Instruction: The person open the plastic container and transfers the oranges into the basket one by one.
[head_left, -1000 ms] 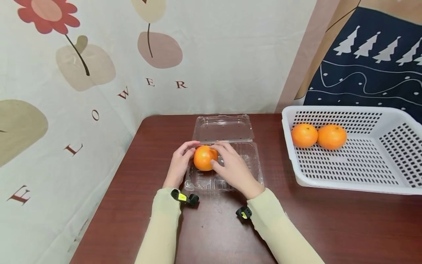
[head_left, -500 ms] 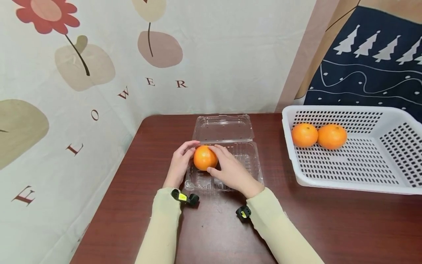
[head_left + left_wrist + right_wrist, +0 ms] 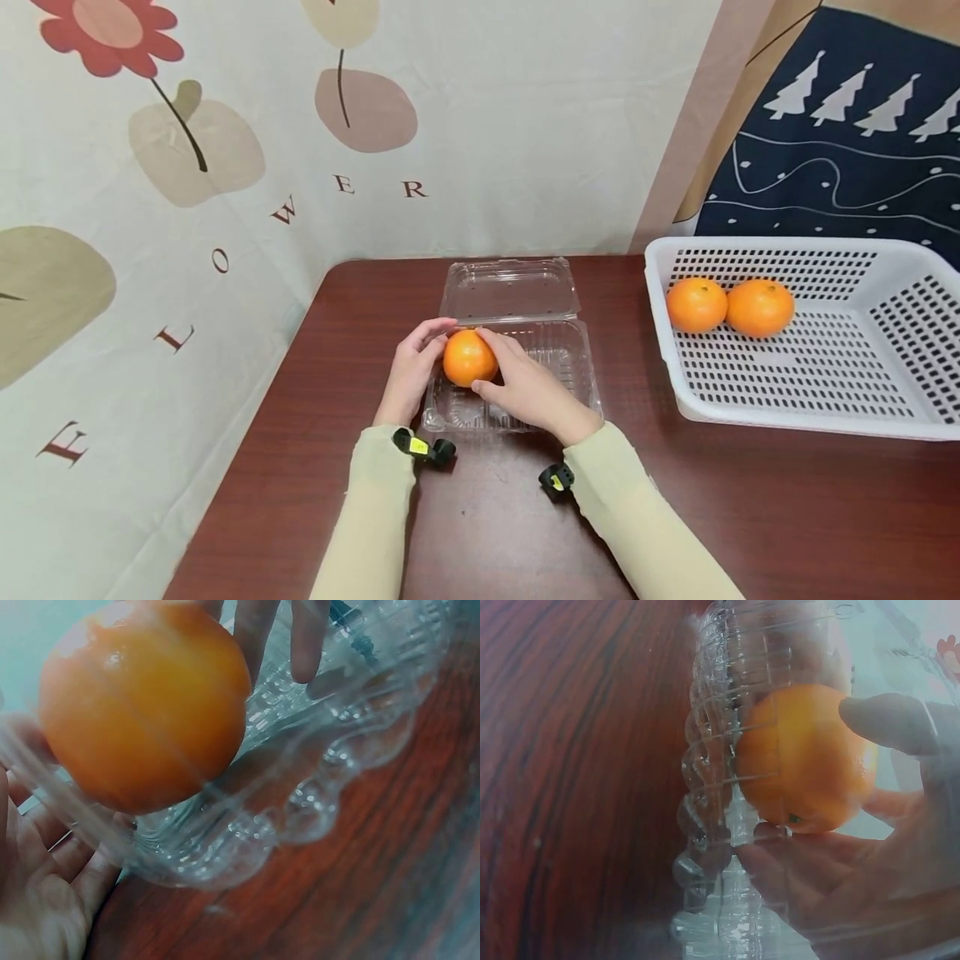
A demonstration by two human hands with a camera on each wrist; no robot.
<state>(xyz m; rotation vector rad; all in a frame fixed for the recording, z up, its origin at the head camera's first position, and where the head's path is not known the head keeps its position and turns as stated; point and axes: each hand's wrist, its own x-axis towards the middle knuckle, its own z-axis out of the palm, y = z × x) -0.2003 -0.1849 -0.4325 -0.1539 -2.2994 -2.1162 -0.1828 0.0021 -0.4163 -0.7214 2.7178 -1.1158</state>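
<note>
An orange (image 3: 470, 358) sits in the left half of a clear plastic clamshell container (image 3: 540, 412), whose lid lies folded back behind it. My right hand (image 3: 532, 387) holds the orange from the right, thumb on the near side and fingers on the far side; the right wrist view shows the orange (image 3: 806, 761) between thumb and fingers (image 3: 810, 862). With my left hand (image 3: 411, 371) I hold the container by its left wall. In the left wrist view the palm (image 3: 45, 907) lies outside that clear wall, close to the orange (image 3: 146, 705).
To the right stands a white perforated plastic basket (image 3: 810, 421) with two oranges (image 3: 697, 305) in its far left corner. A printed cloth (image 3: 525, 167) hangs behind the brown table (image 3: 487, 533). Both wrists wear black straps.
My right thumb has slid toward the near side of the orange, and the right fingers sit closer around it. The orange and container stay in place; my left hand looks unchanged.
</note>
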